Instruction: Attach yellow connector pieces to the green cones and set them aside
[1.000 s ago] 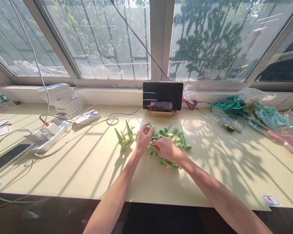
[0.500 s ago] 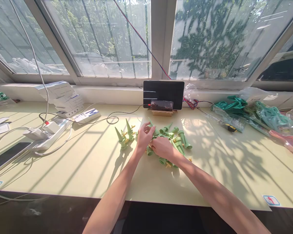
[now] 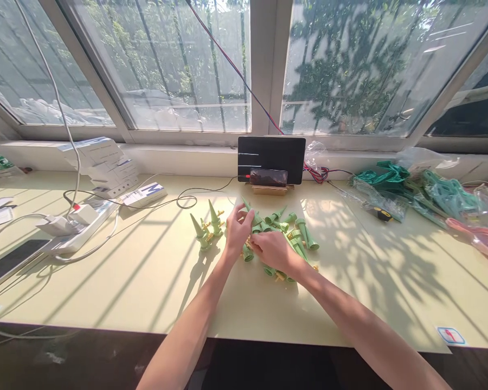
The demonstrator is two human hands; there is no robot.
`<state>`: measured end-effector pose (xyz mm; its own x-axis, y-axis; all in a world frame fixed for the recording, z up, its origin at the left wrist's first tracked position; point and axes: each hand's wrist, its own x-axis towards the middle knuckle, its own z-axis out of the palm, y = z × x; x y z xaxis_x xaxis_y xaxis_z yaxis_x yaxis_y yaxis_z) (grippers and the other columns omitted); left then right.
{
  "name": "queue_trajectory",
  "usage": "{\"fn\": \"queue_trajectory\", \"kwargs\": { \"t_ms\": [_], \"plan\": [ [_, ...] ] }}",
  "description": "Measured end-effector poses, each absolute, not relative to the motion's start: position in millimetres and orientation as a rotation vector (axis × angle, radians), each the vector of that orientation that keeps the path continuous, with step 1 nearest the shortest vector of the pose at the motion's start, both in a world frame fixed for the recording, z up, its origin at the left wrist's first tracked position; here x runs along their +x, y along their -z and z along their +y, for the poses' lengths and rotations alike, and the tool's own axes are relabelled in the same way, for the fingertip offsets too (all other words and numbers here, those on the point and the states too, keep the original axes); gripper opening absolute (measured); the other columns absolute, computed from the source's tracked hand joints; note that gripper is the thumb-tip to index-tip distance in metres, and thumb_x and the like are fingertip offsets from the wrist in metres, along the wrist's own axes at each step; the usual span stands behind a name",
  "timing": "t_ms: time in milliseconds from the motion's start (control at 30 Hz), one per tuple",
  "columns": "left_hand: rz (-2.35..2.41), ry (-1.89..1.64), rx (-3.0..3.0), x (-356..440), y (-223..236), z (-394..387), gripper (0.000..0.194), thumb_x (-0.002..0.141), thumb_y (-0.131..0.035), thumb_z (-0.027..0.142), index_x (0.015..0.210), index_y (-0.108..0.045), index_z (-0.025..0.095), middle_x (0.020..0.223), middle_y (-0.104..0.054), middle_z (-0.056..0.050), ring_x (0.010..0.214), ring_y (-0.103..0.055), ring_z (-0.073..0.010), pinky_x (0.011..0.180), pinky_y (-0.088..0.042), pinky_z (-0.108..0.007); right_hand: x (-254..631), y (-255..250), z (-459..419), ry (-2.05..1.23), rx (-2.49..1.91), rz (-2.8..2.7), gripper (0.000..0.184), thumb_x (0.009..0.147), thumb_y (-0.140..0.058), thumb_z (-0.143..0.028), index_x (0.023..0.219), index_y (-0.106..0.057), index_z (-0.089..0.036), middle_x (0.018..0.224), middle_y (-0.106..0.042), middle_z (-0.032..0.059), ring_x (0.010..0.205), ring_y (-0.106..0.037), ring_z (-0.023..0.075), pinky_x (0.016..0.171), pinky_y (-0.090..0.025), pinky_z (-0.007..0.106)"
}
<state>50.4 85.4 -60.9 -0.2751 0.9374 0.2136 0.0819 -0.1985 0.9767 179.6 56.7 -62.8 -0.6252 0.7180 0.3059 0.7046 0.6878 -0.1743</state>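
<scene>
Front edge: two stickers (image 3: 451, 335), one near each end of the pale surface (image 3: 146, 292).
Heap: green plastic cone spikes (image 3: 310, 238), more than half a dozen, overlapping too much for an exact count; they lie at mid-surface, under and right of the hands.
Look of the spikes: matte light green, long and tapering, with ribbed collars, round open mouths and small yellow fittings.
Right hand (image 3: 273, 249): one, at the heap's left side, fingertips drawn narrow together beside the other hand; cannot tell what they pinch.
Left hand (image 3: 238, 226): one, fingers and thumb curled round a green spike (image 3: 246, 204), its tip pointing up and away.
Standing pair: two upright spikes (image 3: 214, 219) left of the hands, near each other, yellow fittings at their sides.
Power strip (image 3: 67, 245): one, at left, bearing two white adapters (image 3: 86, 214).
Cutter (image 3: 380, 213): one, black and yellow, at right beside clear bags.
Screens: one phone (image 3: 268, 177) propped before one black tablet (image 3: 270, 154).
</scene>
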Motion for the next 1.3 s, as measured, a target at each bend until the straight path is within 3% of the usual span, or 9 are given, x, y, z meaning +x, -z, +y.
{"fn": "queue_trajectory", "kwargs": {
  "t_ms": [100, 200, 333, 533, 733, 1300],
  "plan": [
    [1.280, -1.551, 1.201, 49.5, 61.0, 85.8, 0.046, 0.079, -0.066, 0.045, 0.114, -0.057, 0.018, 0.070, -0.056, 0.003, 0.046, -0.043, -0.0056, 0.042, -0.034, -0.019, 191.2, 66.1, 54.9, -0.042, -0.963, -2.376, 0.024, 0.092, -0.045, -0.013, 0.072, -0.057, -0.017, 0.062, -0.057, -0.0004, 0.053, -0.047, 0.0103, 0.051, -0.024, 0.025],
    [1.248, -1.539, 1.181, 50.7, 59.8, 84.6, 0.045, 0.078, -0.068, 0.045, 0.112, -0.057, 0.018, 0.069, -0.054, 0.004, 0.046, -0.042, -0.0050, 0.042, -0.034, -0.019, 207.3, 67.8, 58.1, -0.069, -0.831, -2.154, 0.017, 0.095, -0.046, -0.016, 0.082, -0.058, -0.018, 0.067, -0.057, -0.0006, 0.056, -0.049, 0.0095, 0.053, -0.031, 0.023],
    [1.212, -1.476, 1.177, 55.7, 57.2, 80.4, 0.045, 0.077, -0.071, 0.044, 0.112, -0.059, 0.018, 0.071, -0.053, 0.003, 0.047, -0.041, -0.0049, 0.040, -0.031, -0.018, 226.8, 73.0, 67.6, -0.107, -0.934, -1.881, 0.014, 0.097, -0.047, -0.023, 0.087, -0.055, -0.019, 0.073, -0.053, 0.0007, 0.059, -0.049, 0.0109, 0.054, -0.037, 0.023],
    [1.127, -1.368, 1.230, 62.2, 56.4, 76.1, 0.048, 0.077, -0.071, 0.045, 0.116, -0.059, 0.020, 0.075, -0.051, 0.003, 0.048, -0.041, -0.0042, 0.039, -0.030, -0.018, 233.0, 87.9, 79.2, -0.194, -1.063, -1.758, 0.017, 0.100, -0.041, -0.029, 0.096, -0.055, -0.020, 0.109, -0.053, 0.0111, 0.086, -0.058, 0.0174, 0.061, -0.048, 0.027],
    [1.091, -1.277, 1.281, 65.3, 56.2, 73.8, 0.047, 0.078, -0.070, 0.045, 0.119, -0.061, 0.021, 0.079, -0.051, 0.001, 0.050, -0.039, -0.0037, 0.040, -0.031, -0.017, 231.5, 92.6, 78.7, -0.337, -1.047, -1.714, 0.015, 0.100, -0.042, -0.031, 0.098, -0.052, -0.021, 0.089, -0.061, 0.0050, 0.081, -0.060, 0.0172, 0.065, -0.050, 0.028],
    [1.044, -1.210, 1.391, 67.7, 59.2, 69.0, 0.046, 0.080, -0.069, 0.045, 0.120, -0.062, 0.023, 0.081, -0.054, 0.000, 0.050, -0.042, -0.0046, 0.041, -0.032, -0.018, 228.7, 93.4, 74.0, -0.380, -1.023, -1.727, 0.018, 0.100, -0.046, -0.035, 0.091, -0.053, -0.020, 0.086, -0.059, 0.0030, 0.070, -0.056, 0.0137, 0.061, -0.048, 0.026]
  ]
}}
